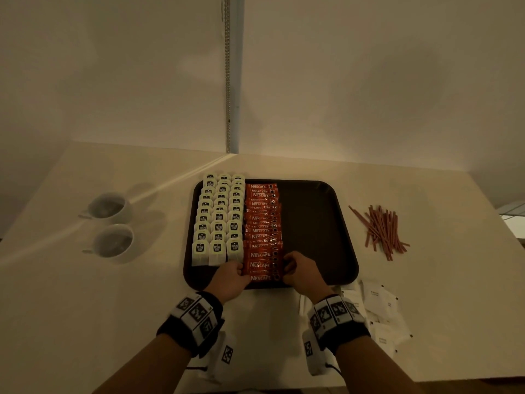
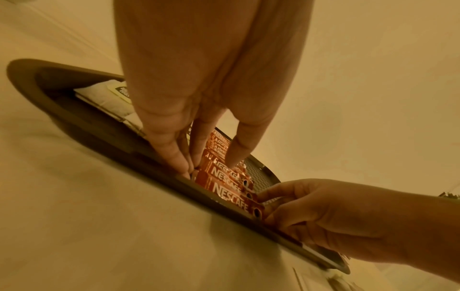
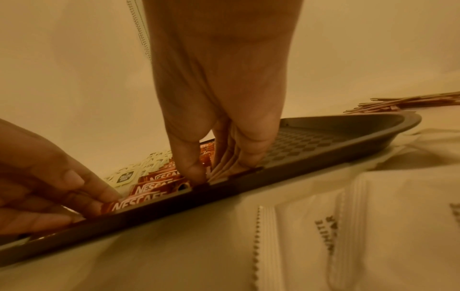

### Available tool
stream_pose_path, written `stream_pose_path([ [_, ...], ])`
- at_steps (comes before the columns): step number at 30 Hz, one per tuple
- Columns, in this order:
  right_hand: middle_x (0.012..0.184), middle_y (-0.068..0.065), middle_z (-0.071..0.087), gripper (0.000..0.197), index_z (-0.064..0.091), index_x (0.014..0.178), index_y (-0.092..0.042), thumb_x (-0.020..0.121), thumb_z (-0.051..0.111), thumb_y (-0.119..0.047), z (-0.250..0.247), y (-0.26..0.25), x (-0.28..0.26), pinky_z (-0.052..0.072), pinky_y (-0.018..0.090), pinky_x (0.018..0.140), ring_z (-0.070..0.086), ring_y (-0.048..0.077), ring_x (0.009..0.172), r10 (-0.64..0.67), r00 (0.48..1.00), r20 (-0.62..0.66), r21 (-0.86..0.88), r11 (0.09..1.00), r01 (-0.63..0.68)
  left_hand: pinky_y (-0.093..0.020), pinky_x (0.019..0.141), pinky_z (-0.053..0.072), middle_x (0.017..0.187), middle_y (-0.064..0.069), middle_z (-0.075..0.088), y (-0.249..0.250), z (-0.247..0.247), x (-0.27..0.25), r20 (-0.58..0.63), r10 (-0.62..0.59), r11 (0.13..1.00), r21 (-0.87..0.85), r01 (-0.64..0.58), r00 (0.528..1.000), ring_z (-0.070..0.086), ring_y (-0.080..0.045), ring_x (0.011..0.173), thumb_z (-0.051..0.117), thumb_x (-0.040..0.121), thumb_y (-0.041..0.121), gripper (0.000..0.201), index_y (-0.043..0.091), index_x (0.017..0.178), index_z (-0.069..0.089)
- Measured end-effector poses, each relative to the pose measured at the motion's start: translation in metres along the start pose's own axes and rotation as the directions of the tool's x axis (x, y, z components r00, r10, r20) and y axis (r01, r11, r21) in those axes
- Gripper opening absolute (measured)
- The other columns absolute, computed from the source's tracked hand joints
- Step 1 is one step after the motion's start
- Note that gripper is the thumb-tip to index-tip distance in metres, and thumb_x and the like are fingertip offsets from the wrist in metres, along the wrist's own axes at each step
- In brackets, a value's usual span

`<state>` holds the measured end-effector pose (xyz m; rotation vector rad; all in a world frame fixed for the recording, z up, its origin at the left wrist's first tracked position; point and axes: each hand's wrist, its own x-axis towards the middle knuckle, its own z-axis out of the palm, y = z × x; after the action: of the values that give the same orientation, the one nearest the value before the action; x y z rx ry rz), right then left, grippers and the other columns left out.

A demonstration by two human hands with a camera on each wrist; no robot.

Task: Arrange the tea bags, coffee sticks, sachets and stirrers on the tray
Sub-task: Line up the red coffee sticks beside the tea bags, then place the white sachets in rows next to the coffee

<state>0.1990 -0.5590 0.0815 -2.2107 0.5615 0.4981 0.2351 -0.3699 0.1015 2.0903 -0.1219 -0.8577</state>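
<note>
A dark brown tray (image 1: 312, 223) holds three columns of white tea bags (image 1: 218, 220) on its left side. Beside them runs one column of red Nescafe coffee sticks (image 1: 262, 223). Both hands are at the near end of that column. My left hand (image 1: 240, 270) pinches the left ends of the nearest coffee sticks (image 2: 229, 189), thumb on top. My right hand (image 1: 287, 270) pinches their right ends (image 3: 159, 190) between thumb and fingers. The tray's right half is bare. Brown stirrers (image 1: 382, 231) lie in a loose pile on the table, right of the tray. White sachets (image 1: 380, 305) lie scattered at the near right.
Two white cups (image 1: 109, 207) (image 1: 113, 243) stand on the table left of the tray. The sachets (image 3: 323, 226) lie close against the tray's near rim (image 3: 248, 183). A wall with a hanging cord rises behind the table.
</note>
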Motion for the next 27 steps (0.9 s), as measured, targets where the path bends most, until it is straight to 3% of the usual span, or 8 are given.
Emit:
stream_pose_path([
  [7,0.114,0.007,0.058,0.052,0.047,0.129,-0.01,0.081,0.068,-0.009,-0.001,-0.001,-0.003,0.043,0.016,0.073,0.053,0.011,0.093,-0.016,1.0,0.007,-0.005,1.0,0.016,-0.016,0.065,0.04,0.08,0.005,0.054,-0.001,0.0,0.0,-0.01,0.0,1.0,-0.001,0.0,1.0,0.052,-0.006,0.073,0.059,0.091,0.015,0.018,0.023,0.077,0.05],
  [9,0.118,0.005,0.057,0.05,0.047,0.128,-0.011,0.082,0.068,-0.014,-0.005,-0.003,-0.007,0.044,0.018,0.078,0.055,0.013,0.099,-0.043,0.999,-0.002,0.001,0.999,0.043,-0.022,0.074,0.042,0.087,0.004,0.055,0.001,-0.002,-0.004,-0.021,-0.002,1.0,-0.02,0.002,1.0,0.054,-0.011,0.085,0.06,0.091,0.017,0.006,0.019,0.091,0.054],
  [12,0.12,0.003,0.054,0.047,0.05,0.127,-0.015,0.084,0.067,-0.017,-0.028,0.002,-0.016,0.044,0.021,0.088,0.054,0.014,0.108,-0.088,0.993,-0.079,0.012,0.996,0.089,-0.028,0.087,0.041,0.106,0.0,0.055,-0.005,-0.014,-0.011,-0.087,0.038,0.997,-0.069,-0.044,0.996,0.053,-0.016,0.1,0.061,0.09,0.012,0.021,0.018,0.108,0.053],
  [17,0.121,0.004,0.052,0.045,0.052,0.123,-0.017,0.083,0.068,-0.029,-0.088,0.046,-0.04,0.04,0.021,0.087,0.052,0.016,0.109,-0.074,0.974,-0.214,-0.089,0.994,0.056,-0.015,0.075,0.042,0.101,0.0,0.064,-0.032,-0.045,-0.026,-0.116,0.143,0.987,-0.053,-0.15,0.983,0.059,-0.016,0.096,0.059,0.091,0.008,0.016,0.021,0.1,0.064],
  [20,0.136,0.003,0.039,0.084,0.039,0.137,-0.024,0.067,0.078,-0.049,-0.111,0.082,-0.06,0.039,0.032,0.099,0.039,0.021,0.124,0.062,0.993,-0.104,-0.246,0.965,-0.087,-0.01,0.071,0.045,0.098,-0.003,0.067,-0.046,-0.049,-0.029,-0.068,0.19,0.981,-0.015,-0.192,0.979,0.062,-0.018,0.095,0.061,0.089,0.005,0.022,0.025,0.097,0.064],
  [24,0.153,0.008,0.003,0.133,-0.002,0.149,-0.031,0.052,0.086,-0.049,-0.119,0.127,-0.09,0.028,0.054,0.109,0.01,0.035,0.139,0.297,0.954,0.042,-0.505,0.83,-0.236,-0.011,0.075,0.045,0.103,0.008,0.066,-0.035,-0.025,-0.026,0.172,0.198,0.964,0.142,-0.224,0.965,0.062,-0.009,0.096,0.061,0.091,0.015,0.023,0.036,0.097,0.061],
  [26,0.151,0.01,-0.001,0.142,-0.012,0.148,-0.03,0.049,0.088,-0.049,-0.116,0.141,-0.097,0.03,0.053,0.109,0.011,0.035,0.138,0.333,0.942,0.043,-0.544,0.799,-0.258,-0.012,0.078,0.047,0.115,0.011,0.06,-0.018,-0.002,-0.025,0.33,0.162,0.963,0.151,-0.221,0.93,0.06,-0.006,0.099,0.066,0.087,0.032,0.022,0.04,0.106,0.057],
  [27,0.15,0.01,0.001,0.145,-0.016,0.147,-0.03,0.047,0.088,-0.048,-0.115,0.146,-0.099,0.031,0.053,0.109,0.013,0.035,0.137,0.34,0.939,0.047,-0.537,0.801,-0.263,-0.012,0.081,0.046,0.124,0.014,0.054,-0.007,0.012,-0.025,0.403,0.157,0.954,0.175,-0.245,0.901,0.056,-0.004,0.105,0.068,0.078,0.05,0.041,0.043,0.114,0.051],
])
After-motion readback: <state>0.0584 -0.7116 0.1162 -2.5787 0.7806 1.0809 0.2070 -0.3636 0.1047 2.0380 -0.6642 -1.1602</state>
